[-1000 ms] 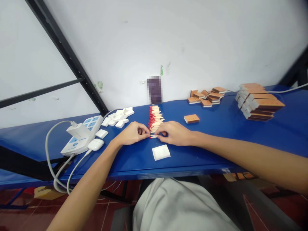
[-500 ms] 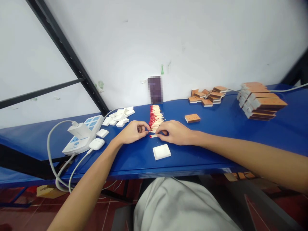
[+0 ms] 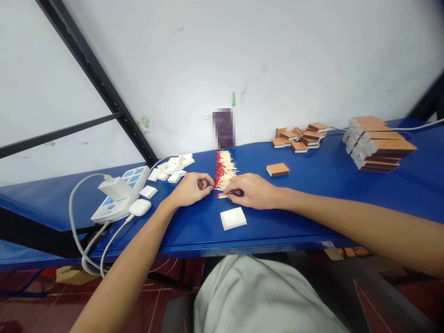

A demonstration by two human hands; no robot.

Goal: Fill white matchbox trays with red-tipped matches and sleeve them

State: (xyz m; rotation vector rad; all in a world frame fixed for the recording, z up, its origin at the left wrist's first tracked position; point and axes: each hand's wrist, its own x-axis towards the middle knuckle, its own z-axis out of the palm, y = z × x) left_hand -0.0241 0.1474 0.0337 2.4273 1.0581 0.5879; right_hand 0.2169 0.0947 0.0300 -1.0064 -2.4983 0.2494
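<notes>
A long pile of red-headed matches (image 3: 226, 170) lies on the blue table, heads to the left. At the pile's near left corner is my left hand (image 3: 194, 189), its thumb and forefinger pinched together close to the match heads. Whether anything is between those fingertips is hidden. My right hand (image 3: 255, 190) pinches a few matches (image 3: 221, 196) by their plain ends, just in front of the pile; their red heads point left. Closer to me lies an open white matchbox tray (image 3: 233, 218).
A lone orange matchbox (image 3: 278, 169) lies right of the pile. Behind it are loose matchboxes (image 3: 301, 137), with a stack of matchboxes (image 3: 378, 145) farther right. White trays (image 3: 171, 168), a power strip (image 3: 120, 196) and a white earphone case (image 3: 139, 207) with cables are at left.
My right fingertips have shifted slightly, and the few matches under them show a little more clearly. The left hand stays nearly in place.
</notes>
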